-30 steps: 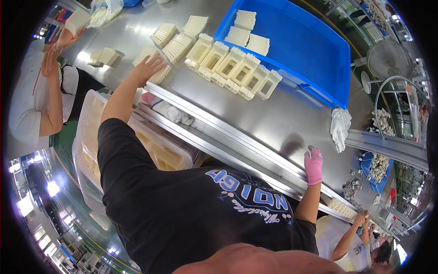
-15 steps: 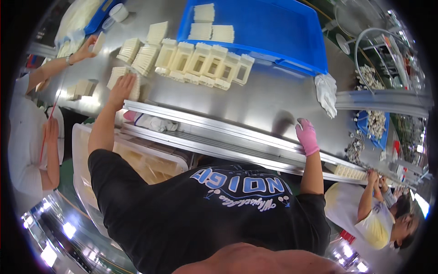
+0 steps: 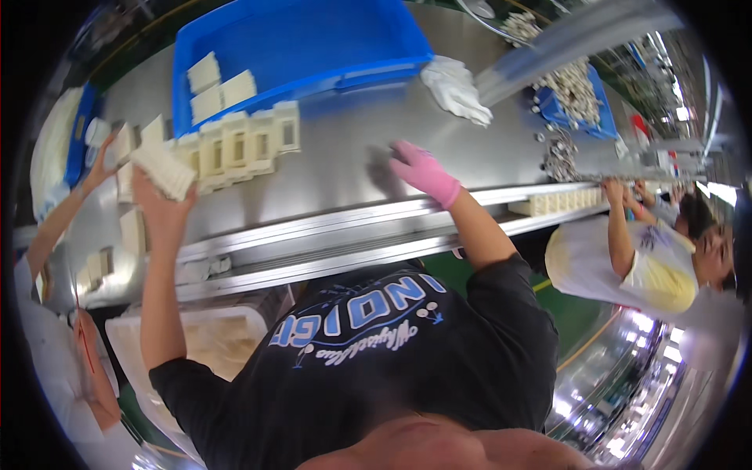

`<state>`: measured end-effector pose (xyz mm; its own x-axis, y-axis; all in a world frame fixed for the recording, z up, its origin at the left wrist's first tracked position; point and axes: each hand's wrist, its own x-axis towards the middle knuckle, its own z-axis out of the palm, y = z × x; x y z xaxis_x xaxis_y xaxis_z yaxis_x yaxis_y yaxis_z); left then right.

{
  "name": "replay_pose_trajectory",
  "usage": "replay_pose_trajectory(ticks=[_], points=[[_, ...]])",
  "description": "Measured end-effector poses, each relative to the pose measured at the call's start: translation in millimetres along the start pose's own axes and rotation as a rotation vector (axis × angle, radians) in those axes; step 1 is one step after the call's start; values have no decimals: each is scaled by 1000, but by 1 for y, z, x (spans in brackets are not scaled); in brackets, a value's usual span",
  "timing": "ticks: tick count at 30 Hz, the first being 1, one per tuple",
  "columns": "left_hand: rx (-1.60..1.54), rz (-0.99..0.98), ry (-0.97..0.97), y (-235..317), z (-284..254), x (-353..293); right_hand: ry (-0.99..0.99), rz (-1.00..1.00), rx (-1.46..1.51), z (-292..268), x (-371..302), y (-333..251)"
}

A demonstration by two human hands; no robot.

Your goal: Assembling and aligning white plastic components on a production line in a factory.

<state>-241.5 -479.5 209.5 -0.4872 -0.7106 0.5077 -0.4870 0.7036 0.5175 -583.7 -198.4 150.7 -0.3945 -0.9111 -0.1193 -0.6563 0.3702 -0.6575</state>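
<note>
Largest first: a shiny steel worktable (image 3: 337, 176) fills the station, with a shallow blue plastic tray (image 3: 313, 39) at its far side. In the tray's left corner lie pale, ribbed blocks (image 3: 223, 92); in front of it stands a row of cream, window-like plastic frames (image 3: 235, 149). The worker's bare left hand (image 3: 162, 205) is closed around a cream, ribbed plastic stack (image 3: 164, 171), which appears raised off the table at the row's left end. The right hand (image 3: 423, 172), in a pink knitted glove, is over the bare steel holding nothing, fingers loosely spread; contact with the table cannot be told. Step in hand, judged: handling one lifted stack. Next move probably calls for an even squeeze and a level wrist, lest pieces slide out; the gloved hand is free to support. Writing: large blue-and-white lettering on the black T-shirt (image 3: 376, 352), not transcribed; no label is legible on the stack, frames or tray.
</note>
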Motion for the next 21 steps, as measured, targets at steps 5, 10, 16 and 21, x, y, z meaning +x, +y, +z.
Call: replay_pose_trajectory(ticks=[5,10,16,21], points=[[-771,-521,-755,121,153,-12,208,-191,177,-6,1,-25],[-1124,-759,-1131,209,246,-43,148,166,122,-30,2,-26],[-680,-380,-1469,192,299,-44,89,199,-289,-7,18,24],[-171,321,-819,162,283,3,157,82,-220,-10,31,68]])
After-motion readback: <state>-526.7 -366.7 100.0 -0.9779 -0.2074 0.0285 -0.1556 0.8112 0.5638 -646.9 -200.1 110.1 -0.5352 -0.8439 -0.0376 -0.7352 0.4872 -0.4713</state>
